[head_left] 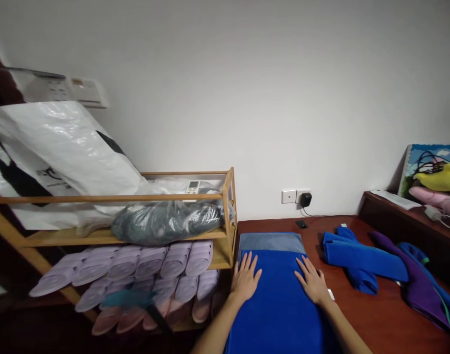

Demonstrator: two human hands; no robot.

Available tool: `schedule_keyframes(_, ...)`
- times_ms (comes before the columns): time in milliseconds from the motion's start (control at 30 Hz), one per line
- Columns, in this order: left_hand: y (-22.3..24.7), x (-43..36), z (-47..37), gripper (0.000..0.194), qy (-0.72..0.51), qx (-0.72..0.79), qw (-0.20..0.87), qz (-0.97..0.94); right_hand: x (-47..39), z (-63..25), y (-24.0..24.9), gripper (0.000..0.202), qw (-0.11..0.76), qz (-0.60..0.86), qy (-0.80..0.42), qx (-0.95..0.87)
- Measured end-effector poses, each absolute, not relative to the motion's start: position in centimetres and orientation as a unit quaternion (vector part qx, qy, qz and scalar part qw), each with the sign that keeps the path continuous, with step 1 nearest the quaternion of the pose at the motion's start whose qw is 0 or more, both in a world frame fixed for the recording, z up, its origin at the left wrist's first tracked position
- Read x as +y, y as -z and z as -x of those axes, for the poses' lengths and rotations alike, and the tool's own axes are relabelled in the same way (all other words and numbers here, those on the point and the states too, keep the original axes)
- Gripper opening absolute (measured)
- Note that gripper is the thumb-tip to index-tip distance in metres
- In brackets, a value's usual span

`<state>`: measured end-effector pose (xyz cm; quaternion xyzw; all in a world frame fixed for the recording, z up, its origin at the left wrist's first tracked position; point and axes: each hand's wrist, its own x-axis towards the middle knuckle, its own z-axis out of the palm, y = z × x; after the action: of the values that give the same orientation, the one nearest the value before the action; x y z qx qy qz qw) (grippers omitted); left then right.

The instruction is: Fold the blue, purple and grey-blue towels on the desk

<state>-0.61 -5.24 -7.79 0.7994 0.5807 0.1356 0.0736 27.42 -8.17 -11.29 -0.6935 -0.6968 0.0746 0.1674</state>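
Observation:
A long blue cloth (272,305) lies flat on the reddish-brown tabletop (361,314), running from its far part down past the bottom of the view. Beyond its far edge shows a strip of grey-blue cloth (271,241). On the blue cloth's left edge rests my left hand (246,278), palm down with the fingers spread. My right hand (312,280) lies the same way on the right edge, its fingers apart. Neither hand grips anything. A small white object (331,294) is partly visible beside my right wrist.
Folded blue cloths (365,258) and a purple cloth (405,280) lie on the right. A wooden rack (227,211) at left holds lilac slippers (147,260), a white bag (63,152) and a plastic-wrapped bundle (169,221). A black plug (305,199) is in the wall socket.

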Motion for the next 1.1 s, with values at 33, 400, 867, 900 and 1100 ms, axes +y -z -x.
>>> schedule_keyframes(33, 7.8, -5.7, 0.6, 0.054, -0.127, 0.581, 0.067, -0.801, -8.6, -27.4, 11.2, 0.058, 0.165, 0.695, -0.079, -0.696)
schedule_keyframes(400, 7.7, -16.9, 2.0, 0.059, -0.111, 0.555, 0.100, -0.818, -20.6, -27.9, 9.9, 0.058, 0.162, 0.675, -0.120, -0.709)
schedule_keyframes(867, 4.0, -11.6, 4.2, 0.018, -0.193, 0.594, 0.205, -0.754, -16.0, -30.1, 7.8, 0.024, 0.278, 0.703, -0.146, -0.638)
schedule_keyframes(900, 3.9, -11.3, 4.5, 0.018, -0.198, 0.602, 0.225, -0.740, -15.9, -30.2, 7.7, 0.019, 0.286, 0.705, -0.149, -0.632)
schedule_keyframes(1100, 1.5, -11.9, 6.9, 0.039, -0.265, 0.524, 0.371, -0.720, -17.5, -31.9, 4.5, 0.026, 0.359, 0.638, -0.216, -0.647)
